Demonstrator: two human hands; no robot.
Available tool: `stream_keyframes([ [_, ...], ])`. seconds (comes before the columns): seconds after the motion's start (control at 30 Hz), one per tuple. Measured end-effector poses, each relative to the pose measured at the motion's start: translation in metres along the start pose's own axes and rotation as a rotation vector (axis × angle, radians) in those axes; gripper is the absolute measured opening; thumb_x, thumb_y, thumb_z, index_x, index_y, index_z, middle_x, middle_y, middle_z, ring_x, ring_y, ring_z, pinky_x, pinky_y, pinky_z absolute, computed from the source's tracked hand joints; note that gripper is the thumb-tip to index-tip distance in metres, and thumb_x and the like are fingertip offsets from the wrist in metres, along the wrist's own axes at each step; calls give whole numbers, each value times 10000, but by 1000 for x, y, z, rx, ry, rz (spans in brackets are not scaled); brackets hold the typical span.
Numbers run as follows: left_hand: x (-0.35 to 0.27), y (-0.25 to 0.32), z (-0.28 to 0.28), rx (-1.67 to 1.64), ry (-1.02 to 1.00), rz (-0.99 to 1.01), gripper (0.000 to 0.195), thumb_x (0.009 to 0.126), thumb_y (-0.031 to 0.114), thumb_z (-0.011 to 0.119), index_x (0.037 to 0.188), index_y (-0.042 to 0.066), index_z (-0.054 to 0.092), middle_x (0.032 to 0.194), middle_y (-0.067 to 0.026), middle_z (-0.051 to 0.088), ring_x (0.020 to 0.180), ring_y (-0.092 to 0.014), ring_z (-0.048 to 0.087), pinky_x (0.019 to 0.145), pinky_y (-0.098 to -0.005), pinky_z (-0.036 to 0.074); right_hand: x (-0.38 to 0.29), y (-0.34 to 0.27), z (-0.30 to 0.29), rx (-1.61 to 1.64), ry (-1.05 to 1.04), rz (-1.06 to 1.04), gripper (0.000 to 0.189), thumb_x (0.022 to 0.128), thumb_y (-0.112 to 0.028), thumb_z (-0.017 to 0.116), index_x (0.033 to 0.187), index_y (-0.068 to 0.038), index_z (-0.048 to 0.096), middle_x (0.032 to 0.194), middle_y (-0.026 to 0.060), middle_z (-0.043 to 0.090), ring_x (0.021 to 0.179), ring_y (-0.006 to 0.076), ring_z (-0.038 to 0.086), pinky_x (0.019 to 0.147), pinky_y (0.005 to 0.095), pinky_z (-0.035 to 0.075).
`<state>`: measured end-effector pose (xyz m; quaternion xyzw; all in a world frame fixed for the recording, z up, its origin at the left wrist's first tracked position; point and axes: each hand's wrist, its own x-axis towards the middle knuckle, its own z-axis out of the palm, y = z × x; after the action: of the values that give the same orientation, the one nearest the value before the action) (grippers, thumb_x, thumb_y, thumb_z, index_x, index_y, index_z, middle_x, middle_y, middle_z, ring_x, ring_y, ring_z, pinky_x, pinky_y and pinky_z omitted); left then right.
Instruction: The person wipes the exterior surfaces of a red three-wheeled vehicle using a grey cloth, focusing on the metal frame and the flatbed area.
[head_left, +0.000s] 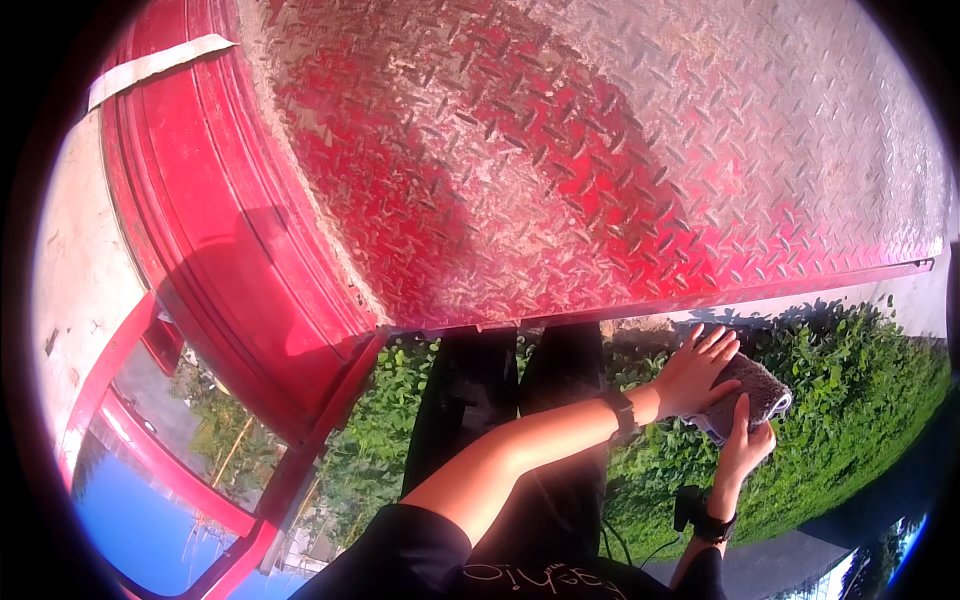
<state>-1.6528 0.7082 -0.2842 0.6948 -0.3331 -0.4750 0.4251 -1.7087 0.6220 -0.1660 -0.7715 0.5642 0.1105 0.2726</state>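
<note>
Both hands are at the lower right, over green leaves and beside the edge of a red metal tread-plate bed (555, 195). A folded grey plush cloth (754, 390) is between them. My left hand (697, 375) rests on the cloth's left side, its fingers spread and the thumb across the cloth. My right hand (746, 442) grips the cloth from below, with the index finger pointing up along it. Each wrist wears a dark band, and a small dark device is by the right one. The cloth's underside is hidden.
A red ribbed metal panel (240, 225) adjoins the worn plate at the left. Below it stands a red tubular frame (281, 487). Low green plants (847, 420) grow beyond the plate's edge, around my dark-clothed legs (465, 397).
</note>
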Motion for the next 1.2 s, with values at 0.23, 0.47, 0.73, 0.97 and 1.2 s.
stream_keyframes([
  [0.23, -48, -7, -153, -224, 399, 36, 604, 922, 290, 438, 1415, 1, 240, 1468, -196, 239, 1368, -343, 212, 1106, -423, 185, -11, -133, 35, 339, -207, -330, 145, 817, -83, 642, 877, 48, 656, 766, 146, 663, 642, 236, 646, 618, 319, 481],
  [0.47, -84, -38, -364, 285, 907, -134, 592, 941, 309, 442, 1411, 5, 247, 1464, -218, 230, 1370, -346, 201, 1103, -430, 196, 14, -308, 149, 562, -172, -924, 230, 794, -252, 647, 836, -26, 648, 710, 137, 617, 598, 306, 611, 535, 372, 481],
  [0.73, -25, -175, -409, 858, 1016, -241, 588, 941, 357, 383, 1425, 52, 249, 1501, -103, 208, 1388, -263, 181, 1121, -459, 141, 42, -321, 260, -41, -165, -495, 472, 836, -393, 565, 631, 27, 633, 609, 222, 607, 591, 351, 635, 588, 408, 512],
  [0.97, -30, -153, -354, 956, 788, -237, 561, 945, 311, 364, 1406, 9, 259, 1512, -104, 170, 1393, -244, 166, 1124, -435, 141, 16, -248, 254, 75, -110, -477, 569, 842, -440, 575, 583, 67, 579, 505, 232, 540, 503, 384, 591, 516, 443, 464],
  [1.2, -43, -122, -243, 773, 619, -326, 614, 927, 327, 402, 1414, -5, 231, 1519, -124, 125, 1398, -253, 144, 1128, -421, 131, -3, -142, 210, -15, -217, -236, 586, 830, -448, 597, 623, 100, 582, 550, 260, 556, 556, 408, 601, 550, 452, 471],
])
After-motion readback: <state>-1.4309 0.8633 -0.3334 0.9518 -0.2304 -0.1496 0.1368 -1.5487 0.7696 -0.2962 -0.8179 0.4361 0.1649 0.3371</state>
